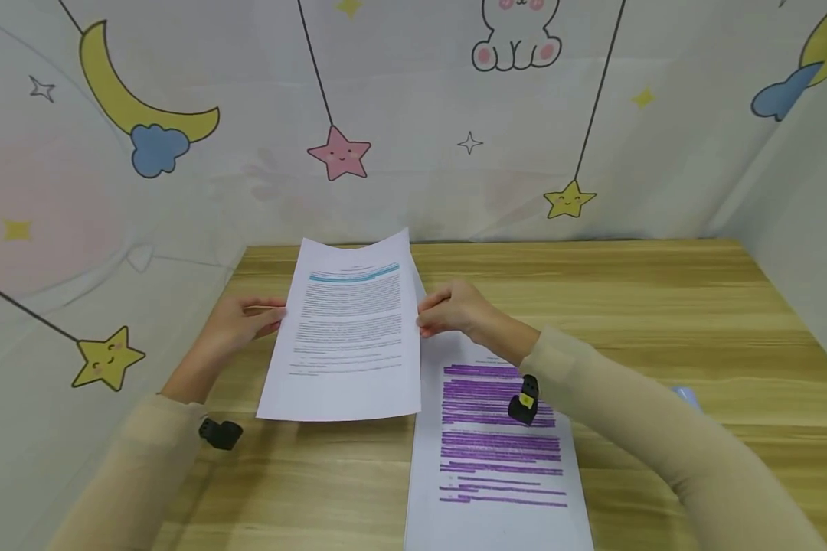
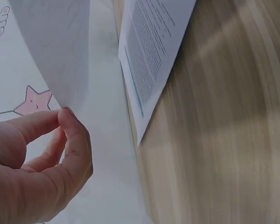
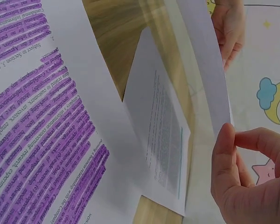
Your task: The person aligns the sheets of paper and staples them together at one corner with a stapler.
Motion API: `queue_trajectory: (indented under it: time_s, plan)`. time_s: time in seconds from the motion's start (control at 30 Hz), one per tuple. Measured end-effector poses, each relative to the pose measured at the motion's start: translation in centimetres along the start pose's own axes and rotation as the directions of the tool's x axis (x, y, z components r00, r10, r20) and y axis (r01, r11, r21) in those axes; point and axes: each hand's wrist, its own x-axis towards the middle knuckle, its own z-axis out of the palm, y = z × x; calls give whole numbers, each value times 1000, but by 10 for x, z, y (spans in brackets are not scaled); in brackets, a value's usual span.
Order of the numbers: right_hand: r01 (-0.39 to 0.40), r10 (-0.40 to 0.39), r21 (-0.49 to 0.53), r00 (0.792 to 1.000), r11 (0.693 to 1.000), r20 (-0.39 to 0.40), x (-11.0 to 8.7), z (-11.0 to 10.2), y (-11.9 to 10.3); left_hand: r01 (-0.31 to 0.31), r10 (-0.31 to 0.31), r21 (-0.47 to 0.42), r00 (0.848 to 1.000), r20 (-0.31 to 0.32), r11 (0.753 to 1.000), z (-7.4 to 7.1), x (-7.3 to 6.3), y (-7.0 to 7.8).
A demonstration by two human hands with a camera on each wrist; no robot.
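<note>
Between my two hands hangs a printed sheet of paper with a teal highlighted line near its top, its upper edge curving. My left hand pinches its left edge; in the left wrist view that hand has thumb and fingertips together on the paper. The right edge is pinched by my right hand, as the right wrist view also shows for this hand. Beneath, a second printed page with a teal line lies on the table, mostly hidden in the head view. A purple-highlighted page lies at the right, overlapping it.
The wooden table runs back to a fabric backdrop printed with stars and moons. A light blue object shows partly behind my right sleeve. Black wrist cameras sit on both wrists, the right one over the purple page.
</note>
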Motion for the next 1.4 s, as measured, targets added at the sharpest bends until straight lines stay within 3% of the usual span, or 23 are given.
queue_trajectory:
  time_s: [0.37, 0.53, 0.83, 1.4]
  plan:
    - [20, -20, -26, 1000, 999, 23, -21, -23, 2, -4, 6, -73, 999, 34, 997, 16, -6, 14]
    - [34, -33, -43, 999, 999, 24, -30, -34, 2, -35, 40, -107, 998, 43, 994, 25, -9, 19]
    - [68, -67, -31, 997, 997, 48, -50, -52, 2, -38, 46, -124, 997, 62, 992, 40, -18, 35]
    - [47, -46, -12, 998, 999, 45, -90, -92, 19, -26, 60, -228, 988, 145, 973, 71, -29, 50]
